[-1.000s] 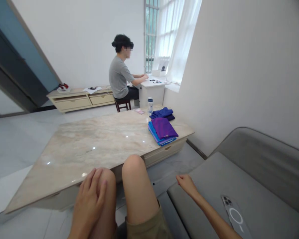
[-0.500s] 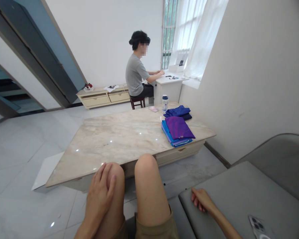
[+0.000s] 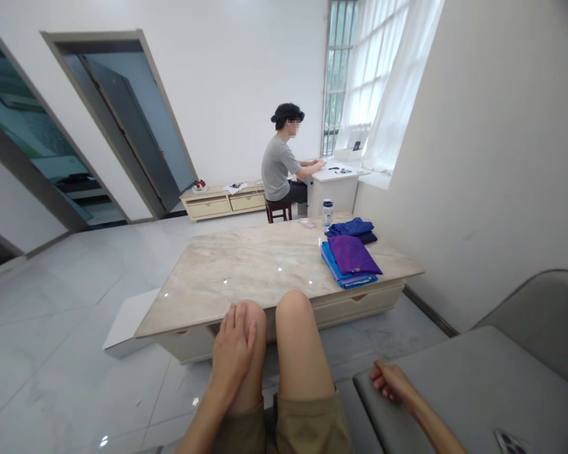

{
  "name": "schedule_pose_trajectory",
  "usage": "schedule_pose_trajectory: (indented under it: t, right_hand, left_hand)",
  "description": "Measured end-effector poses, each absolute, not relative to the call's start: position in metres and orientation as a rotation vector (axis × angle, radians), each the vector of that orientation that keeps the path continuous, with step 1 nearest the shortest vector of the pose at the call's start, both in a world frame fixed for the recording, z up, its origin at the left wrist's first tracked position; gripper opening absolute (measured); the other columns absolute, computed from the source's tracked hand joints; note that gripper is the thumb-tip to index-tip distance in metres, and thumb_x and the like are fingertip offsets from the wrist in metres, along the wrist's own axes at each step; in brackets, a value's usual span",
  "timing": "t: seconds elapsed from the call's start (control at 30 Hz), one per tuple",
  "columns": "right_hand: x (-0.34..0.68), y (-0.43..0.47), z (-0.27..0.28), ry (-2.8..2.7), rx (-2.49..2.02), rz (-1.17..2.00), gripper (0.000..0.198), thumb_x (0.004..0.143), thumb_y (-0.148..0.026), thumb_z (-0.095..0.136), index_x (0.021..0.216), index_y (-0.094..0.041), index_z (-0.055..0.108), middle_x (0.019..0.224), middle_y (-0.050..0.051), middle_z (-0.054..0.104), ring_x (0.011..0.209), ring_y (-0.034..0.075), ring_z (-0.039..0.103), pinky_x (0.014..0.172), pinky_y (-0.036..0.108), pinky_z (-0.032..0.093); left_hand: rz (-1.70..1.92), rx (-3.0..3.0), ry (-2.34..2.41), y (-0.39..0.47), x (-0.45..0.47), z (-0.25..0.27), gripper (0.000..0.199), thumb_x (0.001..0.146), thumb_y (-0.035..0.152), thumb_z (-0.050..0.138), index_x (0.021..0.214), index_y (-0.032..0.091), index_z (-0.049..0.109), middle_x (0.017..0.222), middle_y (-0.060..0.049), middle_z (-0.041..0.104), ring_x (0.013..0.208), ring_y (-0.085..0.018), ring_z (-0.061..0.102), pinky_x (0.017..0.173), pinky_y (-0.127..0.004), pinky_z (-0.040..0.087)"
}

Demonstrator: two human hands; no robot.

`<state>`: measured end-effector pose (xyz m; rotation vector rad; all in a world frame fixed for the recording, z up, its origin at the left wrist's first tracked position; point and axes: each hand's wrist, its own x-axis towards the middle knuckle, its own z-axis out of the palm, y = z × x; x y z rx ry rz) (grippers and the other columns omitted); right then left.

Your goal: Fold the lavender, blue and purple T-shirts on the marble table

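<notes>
My left hand (image 3: 235, 348) lies flat over my left knee, its fingers stretched out and holding nothing. On the grey sofa seat (image 3: 473, 378), near its front edge, rests my right hand (image 3: 390, 382); the fingers are curled in, and nothing shows between them. A phone (image 3: 508, 441) lies on the seat to the right of that forearm, partly cut off by the frame. Before my knees stands a low marble-topped table (image 3: 246, 258). Folded purple and blue clothes (image 3: 353, 258) are stacked at its right, with more dark blue folded clothes (image 3: 353, 228) behind.
A clear bottle with a blue cap (image 3: 327, 214) stands at the table's far side. Beyond it, a person in a grey shirt (image 3: 277, 167) sits on a stool at a white desk (image 3: 334, 189). A low cabinet (image 3: 208, 205) runs along the back wall. A white box (image 3: 130, 321) sits left of the table.
The view has tilted up and turned left, so the room appears lower and shifted right. My hands keep their places on the knee and the seat. The folded clothes have not moved.
</notes>
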<state>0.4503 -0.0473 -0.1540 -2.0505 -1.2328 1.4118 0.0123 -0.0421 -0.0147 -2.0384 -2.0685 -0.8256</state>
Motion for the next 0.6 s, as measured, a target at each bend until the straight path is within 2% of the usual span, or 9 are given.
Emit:
schedule_pose_trajectory:
  t: [0.1,0.17,0.23,0.3,0.37,0.43,0.53,0.6]
  right_hand:
    - [0.397,-0.044,-0.114,-1.107,-1.925,1.421,0.043,0.099,-0.059,0.052,0.085,-0.023,0.07,0.093,0.019,0.081,0.078,0.031,0.083,0.07,0.044,0.067]
    - [0.352,-0.046,-0.079,-1.323,-1.719,1.156,0.047,0.104,-0.055,0.047,0.107,-0.018,0.076,0.115,0.022,0.083,0.104,0.034,0.083,0.095,0.052,0.068]
    - [0.308,-0.055,-0.041,-1.557,-1.501,0.686,0.051,0.108,-0.049,0.048,0.136,-0.016,0.074,0.143,0.022,0.076,0.137,0.035,0.072,0.121,0.059,0.055]
    - [0.273,-0.07,-0.002,-1.74,-1.31,0.222,0.053,0.11,-0.038,0.053,0.158,-0.018,0.063,0.164,0.019,0.063,0.159,0.035,0.054,0.135,0.066,0.038]
    - [0.25,-0.083,0.028,-1.822,-1.159,-0.047,0.063,0.109,-0.026,0.054,0.172,-0.019,0.048,0.174,0.016,0.053,0.167,0.033,0.043,0.138,0.064,0.034]
    - [0.239,-0.088,0.041,-1.845,-1.132,-0.144,0.075,0.109,-0.022,0.053,0.18,-0.019,0.032,0.181,0.015,0.043,0.17,0.033,0.037,0.138,0.063,0.036]
    - [0.235,-0.08,0.021,-1.848,-1.258,-0.182,0.084,0.11,-0.024,0.053,0.185,-0.019,0.015,0.185,0.017,0.033,0.172,0.037,0.033,0.134,0.065,0.04]
    - [0.235,-0.071,-0.007,-1.841,-1.363,-0.192,0.086,0.109,-0.026,0.055,0.185,-0.019,0.015,0.187,0.018,0.028,0.172,0.04,0.031,0.131,0.066,0.044]
  left_hand:
    - [-0.804,-2.012,-1.952,-0.056,0.019,-0.017,0.062,0.112,0.042,0.048,0.167,0.012,0.056,0.169,-0.024,0.057,0.155,-0.042,0.057,0.125,-0.056,0.053]
    - [-0.811,-1.994,-1.883,-0.069,0.019,-0.021,0.064,0.113,0.041,0.049,0.17,0.013,0.051,0.173,-0.023,0.052,0.156,-0.042,0.055,0.125,-0.057,0.052]
    - [-0.801,-1.963,-1.86,-0.081,0.016,-0.026,0.065,0.113,0.039,0.05,0.173,0.014,0.045,0.176,-0.022,0.048,0.155,-0.04,0.056,0.124,-0.056,0.053]
    - [-0.779,-1.933,-1.874,-0.09,0.012,-0.029,0.068,0.113,0.037,0.049,0.177,0.016,0.039,0.178,-0.021,0.046,0.155,-0.039,0.056,0.123,-0.054,0.054]
    - [-0.775,-1.917,-1.895,-0.095,0.007,-0.031,0.069,0.114,0.037,0.048,0.179,0.016,0.035,0.178,-0.021,0.046,0.157,-0.038,0.054,0.123,-0.053,0.054]
    - [-0.796,-1.915,-1.918,-0.097,0.0,-0.032,0.071,0.114,0.037,0.048,0.18,0.016,0.032,0.177,-0.02,0.047,0.159,-0.037,0.053,0.124,-0.053,0.054]
    - [-0.831,-1.896,-1.979,-0.097,-0.012,-0.032,0.072,0.114,0.039,0.048,0.181,0.019,0.031,0.177,-0.02,0.047,0.157,-0.036,0.055,0.124,-0.053,0.054]
    - [-0.83,-1.886,-2.013,-0.099,-0.017,-0.033,0.072,0.114,0.041,0.048,0.181,0.021,0.032,0.177,-0.019,0.048,0.155,-0.037,0.057,0.122,-0.052,0.056]
